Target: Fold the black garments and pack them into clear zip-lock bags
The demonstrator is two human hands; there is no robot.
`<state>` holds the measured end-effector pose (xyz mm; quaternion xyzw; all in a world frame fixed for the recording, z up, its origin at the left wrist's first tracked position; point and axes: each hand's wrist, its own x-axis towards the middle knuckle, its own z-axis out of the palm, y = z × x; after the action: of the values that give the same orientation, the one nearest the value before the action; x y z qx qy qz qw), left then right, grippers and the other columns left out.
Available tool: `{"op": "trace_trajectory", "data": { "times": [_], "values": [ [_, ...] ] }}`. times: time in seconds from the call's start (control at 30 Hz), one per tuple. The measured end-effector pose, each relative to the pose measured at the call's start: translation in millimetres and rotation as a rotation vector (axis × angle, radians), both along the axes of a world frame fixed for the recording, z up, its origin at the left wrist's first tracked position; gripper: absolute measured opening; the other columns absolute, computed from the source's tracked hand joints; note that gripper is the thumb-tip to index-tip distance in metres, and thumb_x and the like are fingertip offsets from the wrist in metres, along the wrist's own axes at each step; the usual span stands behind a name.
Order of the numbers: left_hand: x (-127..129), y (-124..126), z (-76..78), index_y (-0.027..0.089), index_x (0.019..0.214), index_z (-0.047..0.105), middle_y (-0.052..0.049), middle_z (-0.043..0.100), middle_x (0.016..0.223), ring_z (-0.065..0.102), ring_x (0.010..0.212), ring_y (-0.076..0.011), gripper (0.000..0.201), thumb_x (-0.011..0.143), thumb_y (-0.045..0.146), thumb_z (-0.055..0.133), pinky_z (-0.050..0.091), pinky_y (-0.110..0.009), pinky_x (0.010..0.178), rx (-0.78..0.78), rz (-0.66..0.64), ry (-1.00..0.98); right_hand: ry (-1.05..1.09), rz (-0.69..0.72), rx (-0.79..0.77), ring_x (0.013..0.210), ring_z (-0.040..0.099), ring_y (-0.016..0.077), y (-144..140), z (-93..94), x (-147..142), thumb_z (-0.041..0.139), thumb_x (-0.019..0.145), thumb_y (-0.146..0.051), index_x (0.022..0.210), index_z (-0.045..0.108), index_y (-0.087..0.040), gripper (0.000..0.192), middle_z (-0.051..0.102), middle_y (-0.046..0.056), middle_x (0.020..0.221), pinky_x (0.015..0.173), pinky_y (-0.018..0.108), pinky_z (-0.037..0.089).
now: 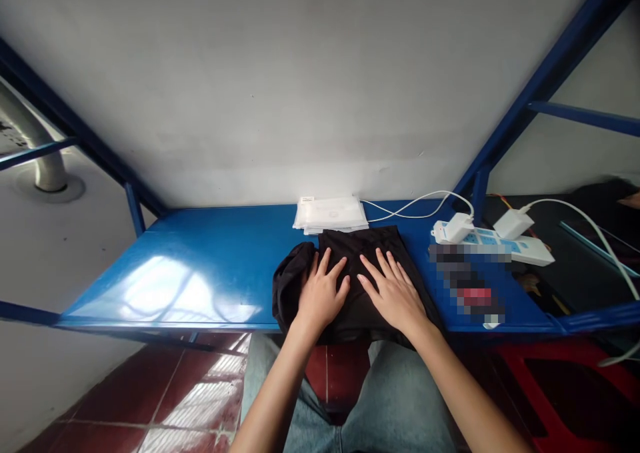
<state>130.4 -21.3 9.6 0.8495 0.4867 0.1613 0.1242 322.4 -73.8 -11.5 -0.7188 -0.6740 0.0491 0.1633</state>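
A black garment (361, 243) lies partly folded on the blue metal table (210, 266), its near edge hanging over the table's front. My left hand (320, 292) rests flat on the left part of the cloth, fingers spread. Beside it, my right hand (393, 290) presses flat on the middle of the cloth with fingers apart. Neither hand grips anything. A bunched fold of the fabric bulges out to the left of my left hand.
A stack of clear white plastic bags (331, 214) sits behind the garment by the wall. A white power strip (500, 243) with two chargers and white cables lies to the right. Blue frame posts rise at both sides. My jeans and red floor tiles show below.
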Motion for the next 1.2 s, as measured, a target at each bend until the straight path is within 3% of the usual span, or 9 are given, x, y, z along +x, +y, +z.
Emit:
{"op": "trace_trajectory", "data": {
  "times": [0.33,0.53,0.63,0.77,0.87,0.97,1.07,1.13,1.2],
  "values": [
    [-27.4,13.9,-2.8,0.035,0.161,0.035,-0.007,0.018,0.173,0.018,0.159,-0.0294,0.06,0.105,0.055,0.043,0.027,-0.048,0.127,-0.022,0.02,0.023,-0.063,0.007,-0.019,0.159,0.017,0.0323,-5.1,5.3,12.6,0.033,0.105,-0.062,0.161,0.035,-0.035,0.062,0.021,0.005,0.173,0.128,0.055,0.017],
    [-65.2,16.9,-3.3,0.038,0.162,0.029,-0.009,0.017,0.173,0.019,0.158,-0.0331,0.06,0.106,0.053,0.042,0.027,-0.056,0.124,-0.026,0.263,0.198,-0.088,0.006,-0.092,0.159,0.019,0.0291,-9.5,7.4,25.7,0.035,0.103,-0.065,0.162,0.033,-0.029,0.069,0.02,0.009,0.172,0.129,0.051,0.018],
    [-76.7,17.5,-8.9,0.039,0.163,0.024,-0.008,0.022,0.172,0.021,0.158,-0.0316,0.058,0.108,0.049,0.038,0.025,-0.059,0.124,-0.063,0.3,0.228,-0.09,0.029,-0.081,0.159,0.02,0.0285,-13.0,4.5,31.9,0.036,0.103,-0.066,0.162,0.033,-0.029,0.07,0.02,0.01,0.172,0.128,0.051,0.019],
    [-83.8,15.6,-16.8,0.037,0.164,0.024,-0.008,0.024,0.171,0.023,0.158,-0.0321,0.058,0.108,0.047,0.037,0.027,-0.06,0.123,-0.023,0.258,0.202,-0.086,0.057,-0.048,0.157,0.026,0.0313,-14.9,3.5,31.1,0.035,0.103,-0.066,0.162,0.035,-0.029,0.07,0.026,0.013,0.17,0.124,0.054,0.028],
    [-86.9,17.8,-7.1,0.036,0.156,0.045,-0.01,0.028,0.17,0.027,0.156,-0.0384,0.051,0.105,0.046,0.045,0.03,-0.067,0.118,0.079,0.234,0.185,-0.047,0.071,-0.104,0.152,0.036,0.0363,-5.8,18.5,37.9,0.039,0.101,-0.066,0.157,0.045,-0.031,0.066,0.036,0.015,0.167,0.112,0.058,0.043],
    [-79.4,39.2,21.3,0.028,0.125,0.071,-0.011,0.04,0.164,0.037,0.15,-0.0412,0.033,0.103,0.042,0.052,0.031,-0.068,0.117,0.249,0.221,0.116,0.109,0.095,-0.186,0.13,0.061,0.0342,20.6,46.1,61.0,0.043,0.1,-0.065,0.143,0.06,-0.033,0.056,0.061,0.012,0.147,0.098,0.051,0.054],
    [-54.0,81.4,46.9,0.024,0.122,0.069,-0.01,0.066,0.132,0.066,0.117,-0.0261,0.028,0.104,0.038,0.053,0.053,-0.042,0.101,0.128,0.019,-0.073,0.178,0.016,-0.087,0.103,0.071,0.0302,53.8,65.3,90.2,0.052,0.097,-0.063,0.136,0.063,-0.028,0.054,0.07,0.011,0.122,0.084,0.042,0.058],
    [-33.5,109.2,51.4,0.024,0.125,0.066,-0.008,0.07,0.12,0.07,0.102,-0.0233,0.03,0.1,0.039,0.06,0.057,-0.034,0.087,-0.001,-0.098,-0.078,0.126,-0.023,0.015,0.099,0.07,0.0309,69.1,65.1,102.2,0.057,0.093,-0.064,0.141,0.059,-0.026,0.061,0.068,0.013,0.12,0.081,0.042,0.057],
    [-18.8,129.2,45.5,0.024,0.123,0.067,-0.007,0.071,0.115,0.07,0.101,-0.0249,0.031,0.096,0.04,0.066,0.056,-0.032,0.079,-0.029,-0.144,-0.025,0.116,-0.035,0.057,0.095,0.069,0.0294,77.0,54.8,103.7,0.058,0.093,-0.063,0.142,0.059,-0.026,0.061,0.066,0.012,0.119,0.081,0.042,0.056]
  ]
}}
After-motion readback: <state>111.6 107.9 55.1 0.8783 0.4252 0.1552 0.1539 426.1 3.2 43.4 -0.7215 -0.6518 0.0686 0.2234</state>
